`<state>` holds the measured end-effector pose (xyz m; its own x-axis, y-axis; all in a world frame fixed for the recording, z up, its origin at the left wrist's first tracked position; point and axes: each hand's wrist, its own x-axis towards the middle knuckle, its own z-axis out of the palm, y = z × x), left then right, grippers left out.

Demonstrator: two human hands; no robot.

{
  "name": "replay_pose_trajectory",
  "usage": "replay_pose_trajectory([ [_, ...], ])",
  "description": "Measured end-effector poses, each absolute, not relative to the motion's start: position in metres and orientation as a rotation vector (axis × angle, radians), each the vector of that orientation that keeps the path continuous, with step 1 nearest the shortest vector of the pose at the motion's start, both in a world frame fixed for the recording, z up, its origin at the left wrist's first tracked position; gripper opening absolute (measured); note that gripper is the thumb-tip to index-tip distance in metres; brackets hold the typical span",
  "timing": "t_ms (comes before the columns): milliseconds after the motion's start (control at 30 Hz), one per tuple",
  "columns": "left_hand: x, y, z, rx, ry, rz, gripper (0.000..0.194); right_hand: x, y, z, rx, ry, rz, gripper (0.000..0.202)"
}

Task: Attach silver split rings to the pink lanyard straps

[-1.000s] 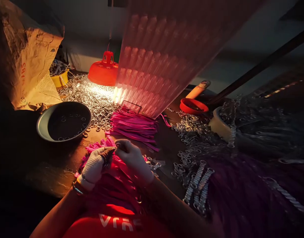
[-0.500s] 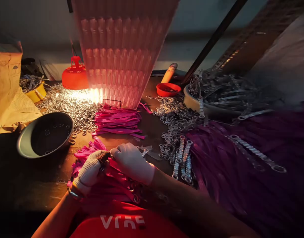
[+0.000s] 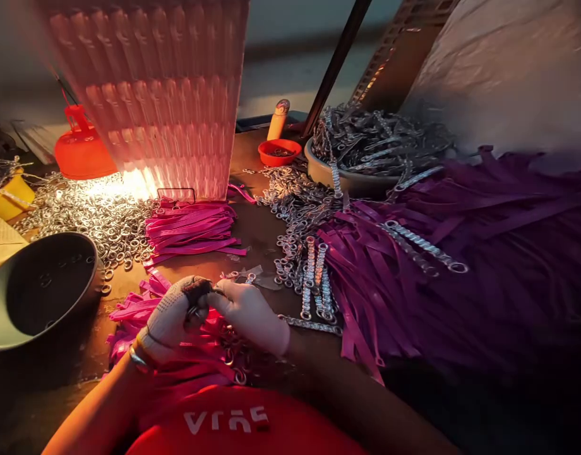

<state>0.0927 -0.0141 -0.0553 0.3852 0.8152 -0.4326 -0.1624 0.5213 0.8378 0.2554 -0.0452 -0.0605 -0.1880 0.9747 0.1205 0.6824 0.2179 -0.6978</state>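
My left hand, in a white dotted glove with dark, dirty fingertips, is closed, and small metallic pieces glint by its thumb. Its fingertips meet those of my right hand, which wears a plain white glove and is pinched closed. Whatever lies between the fingertips is too small and covered to name. Below both hands spreads a pile of pink straps, some ending in metal rings near my red shirt. A second bundle of pink straps lies just beyond.
Loose metal rings are heaped under a red lamp, beside a dark bowl. A ribbed plastic sheet stands behind. Rightward are metal chain strips, a heaped basin, purple straps and a small red dish.
The view has swung right, so the surroundings sit further left. Both hands stay together over the pink straps, with the right fingers now turned more toward the left fingertips.
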Motion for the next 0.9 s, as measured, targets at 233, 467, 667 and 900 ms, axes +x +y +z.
replay_pose_trajectory([
  [233, 0.084, 0.037, -0.054, 0.49, 0.906, 0.819, 0.011, 0.269, 0.047, -0.084, -1.524, -2.212, 0.38, 0.029],
  [467, 0.06, 0.012, -0.064, 0.43, 1.01, 0.968, 0.015, 0.224, 0.098, -0.11, -1.432, -2.622, 0.277, 0.026],
  [667, 0.056, 0.005, -0.066, 0.495, 1.091, 0.806, 0.027, 0.225, 0.079, -0.069, -1.164, -2.609, 0.52, 0.027],
  [900, 0.047, -0.002, -0.058, 0.166, 0.871, 0.996, 0.013, 0.238, -0.004, -0.01, -1.106, -2.42, 0.996, 0.026],
])
